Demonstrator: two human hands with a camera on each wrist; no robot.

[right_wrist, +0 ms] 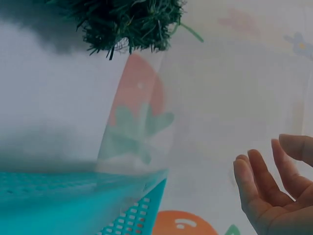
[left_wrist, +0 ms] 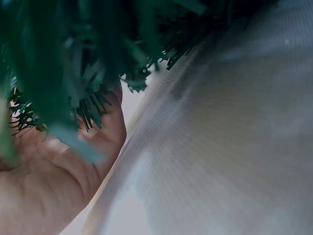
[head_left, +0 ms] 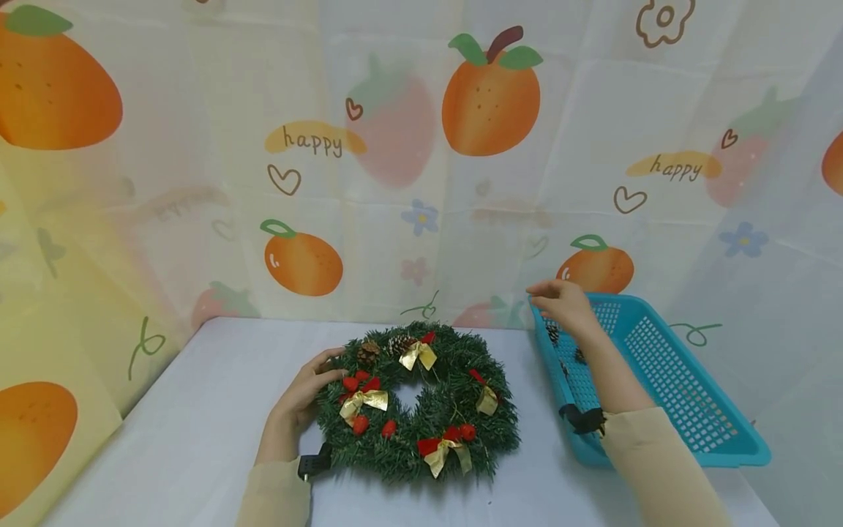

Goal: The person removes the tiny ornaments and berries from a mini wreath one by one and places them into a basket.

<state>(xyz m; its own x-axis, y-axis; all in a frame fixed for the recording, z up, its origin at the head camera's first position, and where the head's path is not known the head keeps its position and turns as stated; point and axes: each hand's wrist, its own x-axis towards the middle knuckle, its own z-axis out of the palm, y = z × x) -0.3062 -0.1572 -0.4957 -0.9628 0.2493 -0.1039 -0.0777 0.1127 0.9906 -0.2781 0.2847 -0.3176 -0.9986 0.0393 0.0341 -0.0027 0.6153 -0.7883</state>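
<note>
A green wreath lies on the white table, trimmed with gold-and-red bows, red berries and two pine cones near its upper left. My left hand grips the wreath's left edge; in the left wrist view, green needles cover part of its palm. Over the far left corner of a blue basket hovers my right hand, its fingers loosely bent and nothing in them. The right wrist view shows those fingers apart from the basket wall.
Several pine cones lie inside the basket along its left side, partly hidden by the right arm. The basket stands right of the wreath, on the white table. Behind hangs a curtain printed with oranges and strawberries.
</note>
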